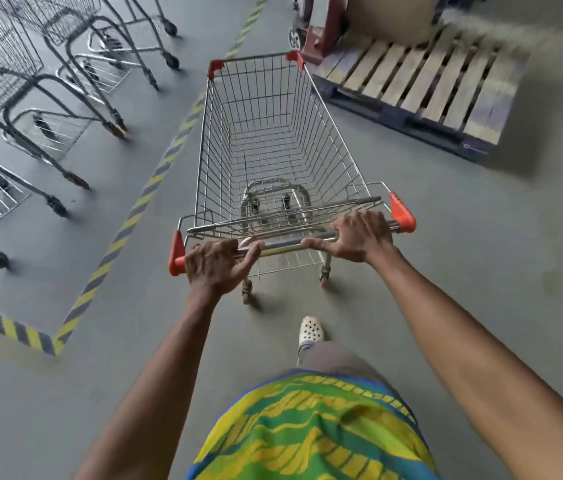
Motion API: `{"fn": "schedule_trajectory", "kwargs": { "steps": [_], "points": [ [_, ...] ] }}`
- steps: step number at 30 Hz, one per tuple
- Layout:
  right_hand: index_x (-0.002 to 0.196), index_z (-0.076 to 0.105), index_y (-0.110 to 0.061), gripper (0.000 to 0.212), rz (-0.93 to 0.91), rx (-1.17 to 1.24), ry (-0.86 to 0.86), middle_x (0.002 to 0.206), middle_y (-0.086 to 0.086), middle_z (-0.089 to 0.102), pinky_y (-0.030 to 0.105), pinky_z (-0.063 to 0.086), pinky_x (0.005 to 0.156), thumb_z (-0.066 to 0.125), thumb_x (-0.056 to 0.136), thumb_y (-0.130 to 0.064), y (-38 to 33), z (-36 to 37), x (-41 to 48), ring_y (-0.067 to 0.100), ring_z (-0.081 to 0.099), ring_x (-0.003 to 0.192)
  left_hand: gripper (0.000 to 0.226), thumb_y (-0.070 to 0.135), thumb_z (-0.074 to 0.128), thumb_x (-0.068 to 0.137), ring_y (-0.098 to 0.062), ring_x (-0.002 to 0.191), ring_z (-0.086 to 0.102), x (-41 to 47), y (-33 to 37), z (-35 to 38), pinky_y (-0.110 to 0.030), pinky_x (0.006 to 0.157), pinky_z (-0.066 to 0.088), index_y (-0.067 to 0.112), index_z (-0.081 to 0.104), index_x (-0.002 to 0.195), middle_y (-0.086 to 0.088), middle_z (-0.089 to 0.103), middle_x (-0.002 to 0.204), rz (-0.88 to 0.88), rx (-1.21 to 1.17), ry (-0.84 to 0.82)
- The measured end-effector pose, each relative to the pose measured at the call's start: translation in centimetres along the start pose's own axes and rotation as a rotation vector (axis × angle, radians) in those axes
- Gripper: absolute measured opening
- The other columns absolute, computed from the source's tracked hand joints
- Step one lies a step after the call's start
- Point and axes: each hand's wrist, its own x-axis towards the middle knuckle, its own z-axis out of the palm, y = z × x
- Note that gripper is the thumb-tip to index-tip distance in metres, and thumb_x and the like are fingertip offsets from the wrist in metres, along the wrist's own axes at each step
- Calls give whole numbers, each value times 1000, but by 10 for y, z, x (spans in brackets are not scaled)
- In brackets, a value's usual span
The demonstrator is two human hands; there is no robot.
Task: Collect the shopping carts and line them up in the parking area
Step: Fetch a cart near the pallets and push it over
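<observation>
Head view: hands on cart handle.

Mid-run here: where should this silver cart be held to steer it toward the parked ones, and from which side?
Hold the cart by its handle bar, from the rear, as the left hand and right hand do now, spread toward the orange end caps. The bar runs crosswise at the open back, so a wide grip probably gives turning leverage toward the parked carts on the left.

Store cart bay, parked carts, hazard-striped floor tape, wooden pallet
</observation>
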Motion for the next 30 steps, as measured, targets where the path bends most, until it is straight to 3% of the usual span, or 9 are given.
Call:
{"fn": "schedule_trajectory", "kwargs": {
  "steps": [5,11,16,19,20,22,24,27,30],
  "points": [
    [48,34,-25,83,-13,20,31,51,-5,48,24,29,54,16,67,-104,41,5,94,19,49,50,58,79,45,85,-22,49,55,88,2,22,-28,58,31,30,40,54,9,39,47,-23,-23,12],
    [64,69,-24,103,-53,-62,-28,54,-6,53,23,24,52,8,66,-107,80,15,226,18,54,53,66,79,46,85,-26,55,62,206,-12,50,-31,62,42,21,68,62,0,60,52,-85,-15,77],
    [81,79,-32,109,-36,-92,-39,57,-6,57,22,23,52,3,63,-108,106,19,348,16,52,55,65,78,49,84,-24,57,65,321,-30,75,-30,63,39,21,63,58,1,63,54,-107,26,127],
    [91,79,-36,111,-29,-38,-78,58,-7,49,23,26,53,1,60,-108,116,15,420,17,52,59,66,79,49,85,-23,57,66,388,-50,85,-30,62,37,20,62,59,2,63,54,-113,13,112],
    [86,77,-36,106,-32,-24,-95,59,-7,47,24,27,54,3,60,-107,118,13,445,18,52,60,67,79,47,85,-23,58,66,412,-57,89,-30,63,38,20,62,59,2,63,55,-114,13,108],
    [61,56,-32,89,-48,8,-122,57,-7,43,24,27,54,5,59,-106,123,7,489,18,51,60,68,80,45,86,-24,60,67,456,-69,94,-32,66,40,19,61,59,1,63,55,-112,1,98],
    [54,42,-27,88,-59,38,-131,57,-6,42,24,29,54,4,59,-107,128,5,532,16,48,56,65,78,48,87,-24,60,67,497,-80,97,-32,67,42,21,57,57,2,63,56,-98,-18,106],
    [53,45,-22,90,-56,14,-132,58,-6,45,24,28,54,14,66,-105,135,8,588,14,46,55,59,75,53,87,-24,61,66,554,-99,100,-31,65,41,25,44,56,3,62,57,-78,-57,76],
    [52,46,-21,92,-48,2,-125,58,-4,49,23,27,52,12,65,-105,139,11,643,16,50,54,63,81,46,86,-25,63,65,609,-119,108,-31,62,36,26,40,57,2,60,57,-83,-51,45]
  ]
}}
